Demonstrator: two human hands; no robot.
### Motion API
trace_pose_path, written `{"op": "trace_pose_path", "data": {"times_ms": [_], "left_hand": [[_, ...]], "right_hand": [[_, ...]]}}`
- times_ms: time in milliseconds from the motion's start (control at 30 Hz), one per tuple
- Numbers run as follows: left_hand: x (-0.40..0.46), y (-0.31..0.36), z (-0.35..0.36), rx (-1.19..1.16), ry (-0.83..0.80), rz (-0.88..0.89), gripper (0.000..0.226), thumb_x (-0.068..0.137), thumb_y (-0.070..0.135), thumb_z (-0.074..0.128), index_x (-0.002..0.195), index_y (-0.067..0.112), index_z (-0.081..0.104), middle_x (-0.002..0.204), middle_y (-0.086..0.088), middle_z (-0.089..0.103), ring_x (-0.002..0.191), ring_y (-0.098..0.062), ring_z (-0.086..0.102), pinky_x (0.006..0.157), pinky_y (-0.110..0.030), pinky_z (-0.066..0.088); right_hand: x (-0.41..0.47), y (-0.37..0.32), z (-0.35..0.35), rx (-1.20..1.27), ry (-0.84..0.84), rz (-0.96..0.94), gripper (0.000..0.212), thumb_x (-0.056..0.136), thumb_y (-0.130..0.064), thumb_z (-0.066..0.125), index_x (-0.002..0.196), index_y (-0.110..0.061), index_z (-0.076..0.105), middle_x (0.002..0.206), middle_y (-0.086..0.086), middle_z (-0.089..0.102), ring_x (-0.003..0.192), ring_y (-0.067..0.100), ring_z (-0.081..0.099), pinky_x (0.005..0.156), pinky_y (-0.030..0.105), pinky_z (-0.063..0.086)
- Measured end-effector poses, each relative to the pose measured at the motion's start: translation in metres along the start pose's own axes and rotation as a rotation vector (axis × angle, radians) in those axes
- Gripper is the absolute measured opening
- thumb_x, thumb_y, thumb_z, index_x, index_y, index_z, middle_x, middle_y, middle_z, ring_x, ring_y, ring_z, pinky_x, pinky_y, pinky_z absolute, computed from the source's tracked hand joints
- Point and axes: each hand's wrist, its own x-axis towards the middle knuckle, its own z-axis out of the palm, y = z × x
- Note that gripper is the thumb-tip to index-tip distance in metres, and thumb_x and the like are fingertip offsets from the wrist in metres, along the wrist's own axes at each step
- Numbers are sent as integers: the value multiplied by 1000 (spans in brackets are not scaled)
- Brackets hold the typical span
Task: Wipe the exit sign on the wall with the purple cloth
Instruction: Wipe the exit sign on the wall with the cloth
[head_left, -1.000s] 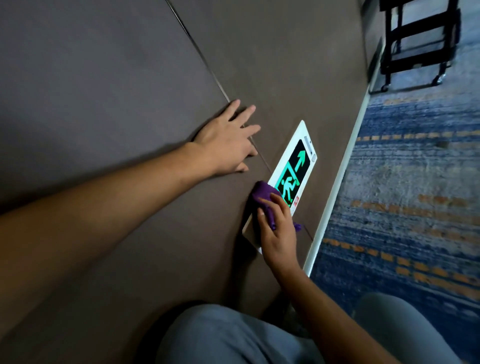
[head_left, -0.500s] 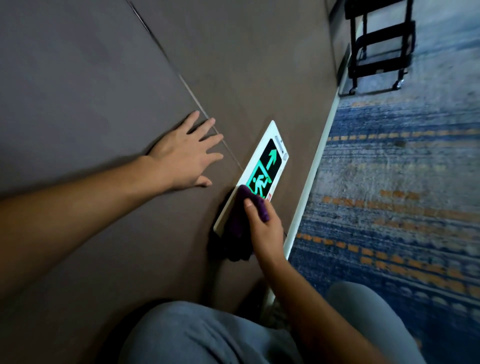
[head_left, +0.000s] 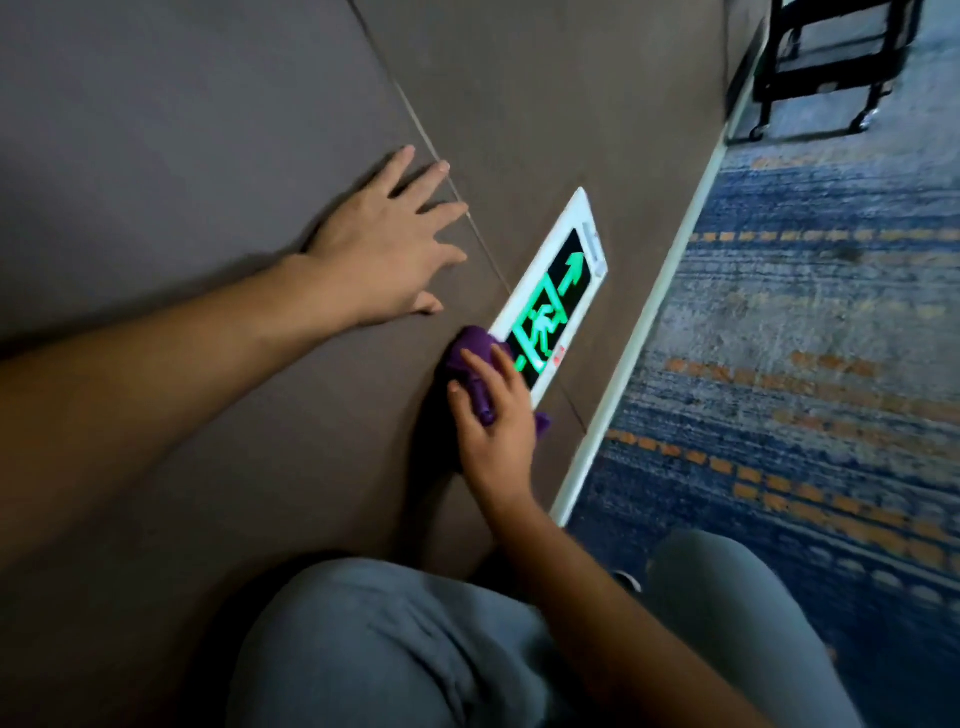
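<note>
A white-framed exit sign (head_left: 558, 291) with a glowing green running figure and arrow is mounted low on the brown wall (head_left: 208, 130). My right hand (head_left: 493, 421) presses the bunched purple cloth (head_left: 475, 353) against the sign's near end and covers that part of it. My left hand (head_left: 387, 244) lies flat on the wall above and left of the sign, fingers spread, holding nothing.
A pale baseboard (head_left: 649, 322) runs along the foot of the wall. Blue carpet with orange dashes (head_left: 805, 364) lies to the right. A black wheeled cart (head_left: 826, 67) stands at the top right. My grey-trousered knees (head_left: 415, 649) fill the bottom of the view.
My right hand has slid the purple cloth along the near end of the sign. The view has shifted. My left hand stays flat on the wall.
</note>
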Motion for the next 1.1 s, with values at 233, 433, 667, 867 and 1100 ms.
{"op": "trace_pose_path", "data": {"times_ms": [233, 433, 667, 867, 1100], "left_hand": [[-3, 7, -6, 1, 8, 11, 69, 89, 73, 46, 150, 40, 43, 168, -3, 23, 156, -37, 10, 124, -60, 7], [-18, 21, -2, 11, -29, 23, 72, 91, 71, 46, 153, 34, 40, 168, -4, 22, 157, -36, 8, 124, -59, 6], [-27, 31, -1, 36, -8, 38, 70, 93, 71, 38, 154, 36, 37, 169, -4, 20, 156, -37, 8, 124, -59, 6], [-27, 33, 3, 40, 25, 30, 68, 93, 70, 40, 152, 37, 41, 167, -4, 25, 156, -36, 12, 125, -59, 7], [-28, 34, 4, 10, 106, 14, 54, 101, 53, 30, 147, 32, 50, 164, -6, 33, 154, -38, 18, 125, -58, 10]], "right_hand": [[-38, 26, -4, -145, -48, -135, 41, 91, -33, 66, 132, -26, 70, 152, 12, 53, 140, 27, 51, 118, 42, 41], [-51, 44, -11, -326, -119, -155, 49, 94, -36, 63, 143, -28, 60, 157, 12, 47, 140, 32, 47, 117, 41, 41], [-61, 72, -29, -388, -150, 4, 49, 95, -31, 65, 143, -25, 60, 155, 10, 51, 134, 34, 56, 106, 45, 51], [-36, 31, -32, -298, -60, -166, 53, 96, -35, 63, 149, -31, 54, 153, 4, 53, 135, 25, 56, 106, 40, 51], [-52, 16, 3, -301, -70, -218, 52, 99, -32, 64, 149, -25, 54, 161, 16, 42, 149, 35, 41, 118, 49, 39]]}}
